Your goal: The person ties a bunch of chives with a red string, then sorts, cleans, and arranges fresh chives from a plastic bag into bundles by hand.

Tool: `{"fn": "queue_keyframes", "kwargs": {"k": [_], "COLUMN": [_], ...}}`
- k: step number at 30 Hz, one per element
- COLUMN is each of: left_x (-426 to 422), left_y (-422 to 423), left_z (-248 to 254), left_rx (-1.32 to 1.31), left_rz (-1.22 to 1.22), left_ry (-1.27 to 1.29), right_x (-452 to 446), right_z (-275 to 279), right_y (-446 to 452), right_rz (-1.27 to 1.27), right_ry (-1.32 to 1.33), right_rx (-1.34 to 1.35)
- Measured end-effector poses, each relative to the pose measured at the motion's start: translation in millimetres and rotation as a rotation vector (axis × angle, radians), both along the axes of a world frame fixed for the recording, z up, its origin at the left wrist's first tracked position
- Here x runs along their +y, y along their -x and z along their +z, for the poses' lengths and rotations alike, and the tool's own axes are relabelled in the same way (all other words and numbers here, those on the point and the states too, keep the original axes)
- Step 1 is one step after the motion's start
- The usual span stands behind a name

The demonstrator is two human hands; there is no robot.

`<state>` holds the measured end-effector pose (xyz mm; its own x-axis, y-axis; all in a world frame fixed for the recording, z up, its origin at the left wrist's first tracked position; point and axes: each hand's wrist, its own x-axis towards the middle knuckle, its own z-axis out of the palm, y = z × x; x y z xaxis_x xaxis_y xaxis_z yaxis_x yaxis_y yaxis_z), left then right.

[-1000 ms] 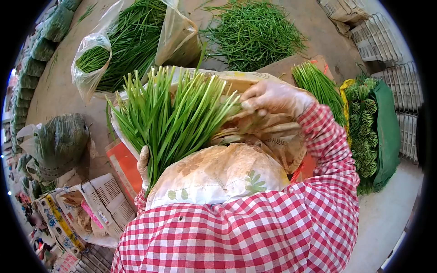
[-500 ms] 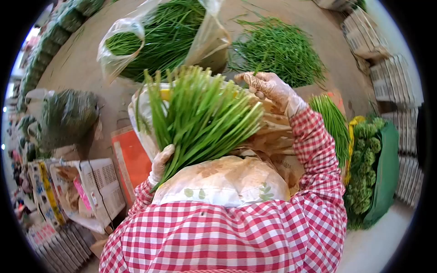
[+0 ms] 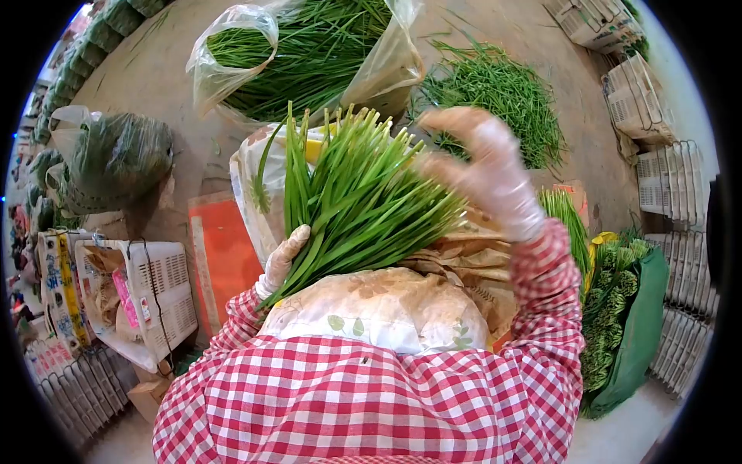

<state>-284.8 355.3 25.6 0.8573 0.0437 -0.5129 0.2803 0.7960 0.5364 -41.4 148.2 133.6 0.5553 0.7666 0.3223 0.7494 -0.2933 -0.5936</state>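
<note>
A fanned bunch of long green stalks (image 3: pixel 355 201) with pale cut ends lies over my lap. My left hand (image 3: pixel 286 259), in a thin glove, is wrapped round its lower left side. Above the bunch's right side is my right hand (image 3: pixel 487 170), gloved and blurred by motion, with thumb and fingers apart and nothing visible between them. Under the bunch, a stained apron (image 3: pixel 379 301) covers my lap.
A clear plastic bag (image 3: pixel 402 58) of green stalks stands ahead, beside a loose green pile (image 3: pixel 502 100) on the floor. Bundled greens (image 3: pixel 610 317) in green wrap lie at right. White crates (image 3: pixel 166 298) and a wrapped bundle (image 3: pixel 120 162) are at left.
My right hand has opened from closed fingers near the stalk tips. My left hand still holds the bunch. The view has shifted, so surroundings sit differently in the frame.
</note>
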Motion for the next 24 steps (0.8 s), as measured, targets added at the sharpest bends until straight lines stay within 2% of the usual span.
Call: {"fn": "queue_keyframes", "kwargs": {"k": [1, 3, 5, 8, 10, 11, 12, 14, 16, 17, 18, 20, 22, 24], "left_x": [-1, 3, 7, 2, 0, 0, -1, -2, -3, -4, -3, -3, -2, -3], "left_y": [0, 3, 7, 2, -1, -1, -2, -2, -3, -4, -4, -4, -5, -6], "left_z": [2, -4, -15, 7, 7, 7, 7, 8, 11, 13, 12, 7, 9, 12], "left_rx": [0.014, 0.033, 0.062, 0.066, 0.028, -0.007, -0.008, 0.030, 0.047, 0.063, 0.056, 0.062, 0.046, 0.016], "left_rz": [-0.007, -0.024, -0.071, -0.081, -0.088, -0.086, -0.087, -0.050, -0.048, -0.047, -0.046, -0.040, -0.065, -0.087], "left_ry": [0.012, 0.015, -0.340, -0.208, -0.214, -0.223, -0.224, -0.155, -0.108, -0.060, -0.063, -0.145, -0.169, -0.186], "right_x": [9, 21, 25, 28, 31, 30, 28, 23, 14, 11, 12, 13, 31, 43], "right_z": [-7, -31, -40, -45, -49, -50, -52, -48, -24, -27, -32, -30, 2, 5], "right_y": [21, 34, 34, 27, 13, 4, -3, -34, -62, -67, -69, -68, -34, -21], "right_rz": [-0.002, -0.013, -0.045, -0.029, -0.019, -0.066, -0.146, -0.311, -0.671, -0.671, -0.623, -0.570, -0.106, 0.035], "right_ry": [0.167, 0.083, 0.056, 0.128, -0.037, -0.079, -0.116, -0.191, 0.353, 0.349, 0.180, 0.015, 0.020, 0.192], "right_rx": [-0.183, -0.234, -0.266, -0.324, -0.264, -0.161, 0.138, -0.091, -0.065, -0.068, -0.191, -0.319, 0.455, 0.398]}}
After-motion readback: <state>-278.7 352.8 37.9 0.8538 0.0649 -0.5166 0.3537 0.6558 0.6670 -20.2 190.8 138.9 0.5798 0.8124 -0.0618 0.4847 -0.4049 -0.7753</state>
